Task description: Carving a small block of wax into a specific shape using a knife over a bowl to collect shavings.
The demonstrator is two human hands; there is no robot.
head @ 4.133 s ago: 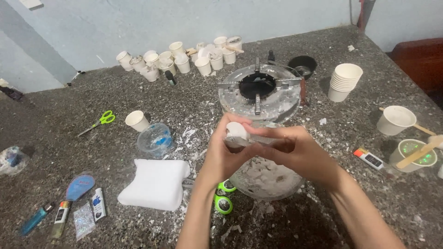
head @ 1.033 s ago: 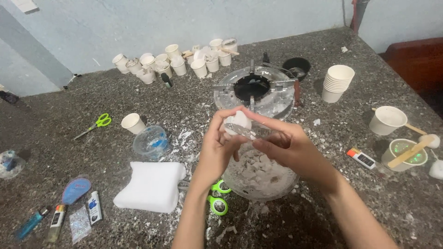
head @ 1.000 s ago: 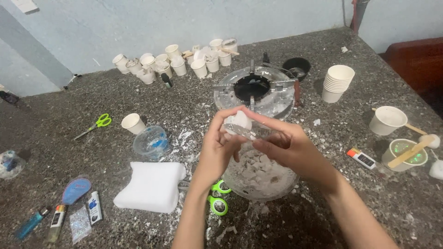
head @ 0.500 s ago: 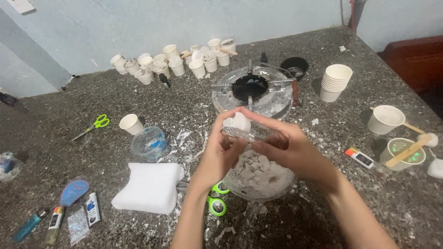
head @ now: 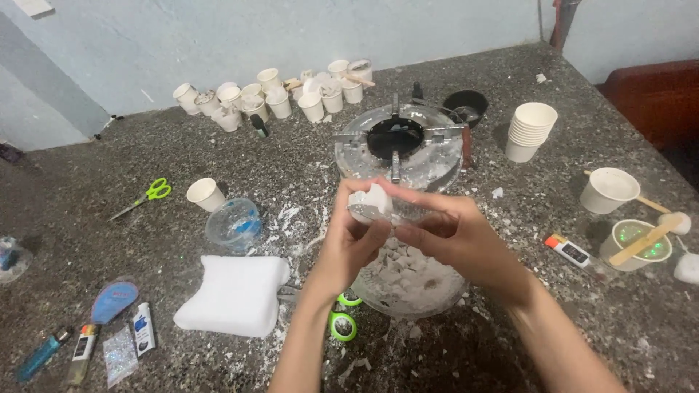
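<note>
Head view: both hands, left (head: 354,244) and right (head: 459,236), pinch a white chunk (head: 371,200) together above a clear bowl (head: 408,280) of white pieces on the surface (head: 291,153).

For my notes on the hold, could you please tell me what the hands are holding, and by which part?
Both hands, left and right, hold a small clear plastic cup by its sides; the left fingers also touch the white chunk at its rim.

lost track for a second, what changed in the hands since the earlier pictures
Little. Both the left hand and right hand rose slightly, from over the bowl of white chips toward the stove ring, still gripping the small white piece together. The white block, scissors and cup stack stayed put.
</note>
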